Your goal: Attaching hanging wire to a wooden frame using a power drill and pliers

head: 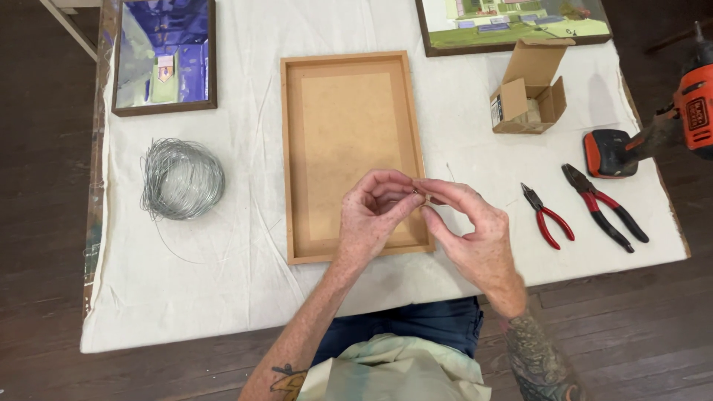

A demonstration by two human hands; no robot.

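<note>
Two hands meet above the lower right corner of a wooden frame (349, 152), which lies face down in the middle of the cloth-covered worktop (223, 282) and serves as the landmark here. The worktop is the largest thing in view, draped in off-white cloth. Left of the frame and up toward the far edge lies a dark-framed picture in blue and purple (164, 54); right of the frame at the far edge lies a second picture in greens (512, 22), cut off by the view. Left of the frame sits a loose coil of silver wire (182, 178). Well right of the frame an orange and black power drill (653, 126) rests at the worktop's edge. Right of the frame's upper half stands an open cardboard box (529, 93). Right of the frame's lower half lie large red-handled pliers (605, 206), and between them and the frame smaller red-handled pliers (546, 215). The left hand (371, 215) and right hand (471, 230) pinch fingertips together on a small dark metal piece (416, 192), too small to identify, held just above the frame's right rail.
</note>
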